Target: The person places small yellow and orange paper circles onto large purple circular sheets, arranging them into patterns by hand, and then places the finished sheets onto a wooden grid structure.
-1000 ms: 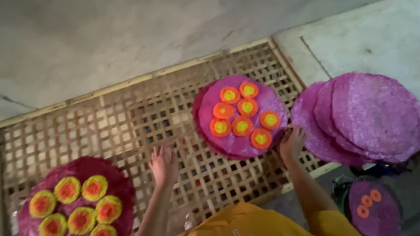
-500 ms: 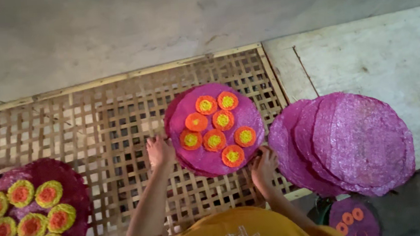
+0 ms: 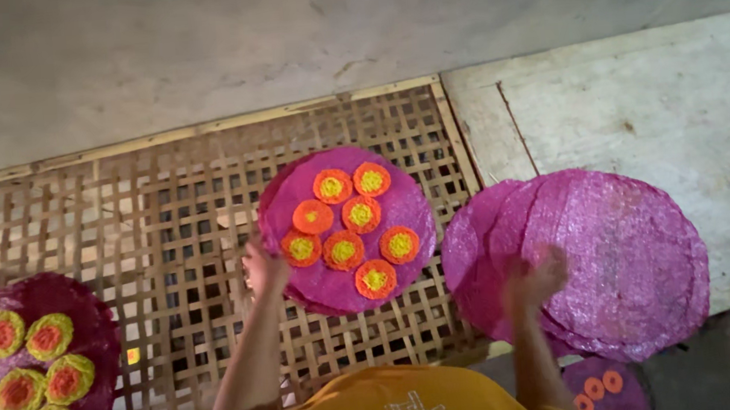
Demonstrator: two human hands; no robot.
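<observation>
Head view, left to right: at the lattice rack's (image 3: 168,210) lower-left corner lies a dark magenta disc (image 3: 71,294) — round, rough-surfaced — bearing yellow-green rosettes with red centres. The rack is woven of thin pale strips crossing in open squares, framed by a wooden edge. The left hand (image 3: 264,268) touches the left rim of a bright pink disc (image 3: 345,228) lying near the rack's right edge; its fingers are curled at the rim, but whether they pinch it cannot be told. This disc carries small orange rounds, most with yellow centres. The right hand (image 3: 537,277), blurred and loosely curled, rests on a stack of plain pink discs (image 3: 608,256) — grainy, thin, overlapping — beyond the rack's right edge on a pale board (image 3: 632,101).
</observation>
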